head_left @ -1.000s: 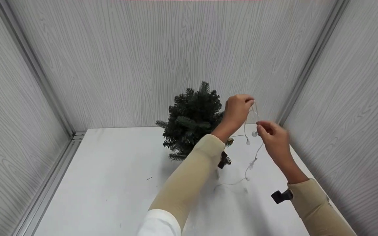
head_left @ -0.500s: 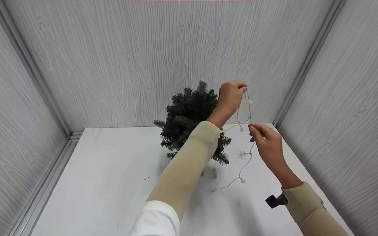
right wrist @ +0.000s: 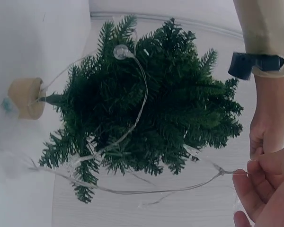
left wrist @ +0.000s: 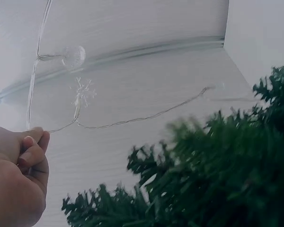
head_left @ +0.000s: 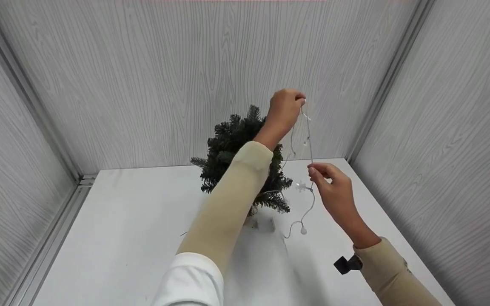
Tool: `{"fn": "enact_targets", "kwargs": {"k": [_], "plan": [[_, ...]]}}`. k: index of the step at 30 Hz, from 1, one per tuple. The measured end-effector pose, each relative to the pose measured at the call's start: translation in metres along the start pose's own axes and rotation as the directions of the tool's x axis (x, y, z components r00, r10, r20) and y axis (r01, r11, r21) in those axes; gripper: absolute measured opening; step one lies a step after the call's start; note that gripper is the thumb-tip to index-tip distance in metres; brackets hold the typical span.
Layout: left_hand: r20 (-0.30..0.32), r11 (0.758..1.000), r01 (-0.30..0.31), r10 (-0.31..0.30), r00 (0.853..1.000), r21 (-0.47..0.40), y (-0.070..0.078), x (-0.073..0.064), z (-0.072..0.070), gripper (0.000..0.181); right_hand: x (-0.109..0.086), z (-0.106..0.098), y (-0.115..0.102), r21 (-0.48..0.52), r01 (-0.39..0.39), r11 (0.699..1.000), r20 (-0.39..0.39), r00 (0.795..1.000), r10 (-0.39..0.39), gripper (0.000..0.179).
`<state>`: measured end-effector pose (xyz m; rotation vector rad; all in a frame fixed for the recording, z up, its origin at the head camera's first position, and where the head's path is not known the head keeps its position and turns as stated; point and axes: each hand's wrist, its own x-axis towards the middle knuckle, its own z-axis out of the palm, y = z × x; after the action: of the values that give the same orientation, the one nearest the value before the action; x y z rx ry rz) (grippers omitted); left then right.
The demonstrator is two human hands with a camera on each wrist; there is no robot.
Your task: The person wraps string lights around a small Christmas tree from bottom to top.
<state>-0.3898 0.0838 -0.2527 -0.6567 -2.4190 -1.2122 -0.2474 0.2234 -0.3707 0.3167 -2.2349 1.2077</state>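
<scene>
My left hand (head_left: 284, 108) is raised beside the top of a small artificial Christmas tree (head_left: 232, 140). It pinches a thin string of fairy lights (left wrist: 146, 117) between thumb and fingers. Lower and to the right, my right hand (head_left: 334, 189) pinches the same wire, which runs nearly straight between both hands. Below the right hand dangle a clear snowflake light (head_left: 301, 186) and a round bulb (head_left: 303, 230). More of the string hangs from the left hand toward the tree, partly hidden by the left arm. In the right wrist view the tree's round wooden base (right wrist: 26, 98) shows.
A white table (head_left: 117, 221) carries the tree, with grey wood-grain panels (head_left: 164, 76) behind and at both sides. A pale box-like piece (head_left: 265, 224) lies near the tree's foot. A black wrist camera (head_left: 347, 264) sits on the right sleeve.
My left hand has risen and moved left, pulling the wire straighter. My right hand has shifted slightly left and down, still pinching the string. The view has turned slightly.
</scene>
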Motion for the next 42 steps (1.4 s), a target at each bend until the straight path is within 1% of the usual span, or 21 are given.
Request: {"fn": "enact_targets", "kwargs": {"k": [4,9,13,19,24,27,29,32,35,38,42], "plan": [[0.011,0.999,0.019,-0.019,1.0,0.041,-0.004,0.006,-0.01,0.026,-0.001,0.009,-0.008,0.04,-0.013,0.999,0.043,0.999,0.012,0.019],[0.038,0.997,0.056,-0.058,0.998,0.06,-0.007,0.011,-0.016,0.026,-0.005,0.012,-0.015,0.073,-0.031,0.997,0.068,0.997,0.026,0.019],[0.053,0.995,0.076,-0.079,0.995,0.066,-0.004,0.016,-0.021,0.024,-0.01,0.012,-0.021,0.067,-0.032,0.997,0.069,0.997,0.028,0.02],[0.054,0.994,0.075,-0.079,0.995,0.076,0.001,0.027,-0.03,0.023,-0.012,0.012,-0.027,0.056,-0.016,0.998,0.068,0.998,0.012,0.023],[0.073,0.988,0.076,-0.087,0.994,0.134,-0.001,0.031,-0.033,0.022,-0.012,0.013,-0.03,0.049,-0.076,0.996,0.1,0.992,0.071,0.025],[0.091,0.983,0.083,-0.099,0.991,0.163,-0.004,0.03,-0.036,0.022,-0.012,0.014,-0.031,0.044,-0.111,0.993,0.13,0.986,0.105,0.028],[0.101,0.981,0.092,-0.111,0.989,0.173,-0.006,0.029,-0.039,0.023,-0.012,0.014,-0.032,0.046,-0.122,0.991,0.153,0.982,0.113,0.031],[0.096,0.979,0.104,-0.122,0.988,0.174,-0.01,0.028,-0.044,0.023,-0.013,0.015,-0.035,0.041,-0.131,0.991,0.18,0.976,0.122,0.035],[0.087,0.978,0.118,-0.135,0.987,0.171,-0.013,0.028,-0.049,0.023,-0.014,0.015,-0.036,0.034,-0.14,0.99,0.19,0.973,0.131,0.033],[0.08,0.974,0.153,-0.167,0.983,0.166,-0.014,0.03,-0.052,0.023,-0.015,0.012,-0.037,0.039,-0.157,0.987,0.185,0.972,0.147,0.028],[0.076,0.975,0.177,-0.188,0.979,0.136,-0.013,0.033,-0.055,0.022,-0.015,0.006,-0.039,0.079,-0.181,0.98,0.175,0.971,0.165,0.023]]}}
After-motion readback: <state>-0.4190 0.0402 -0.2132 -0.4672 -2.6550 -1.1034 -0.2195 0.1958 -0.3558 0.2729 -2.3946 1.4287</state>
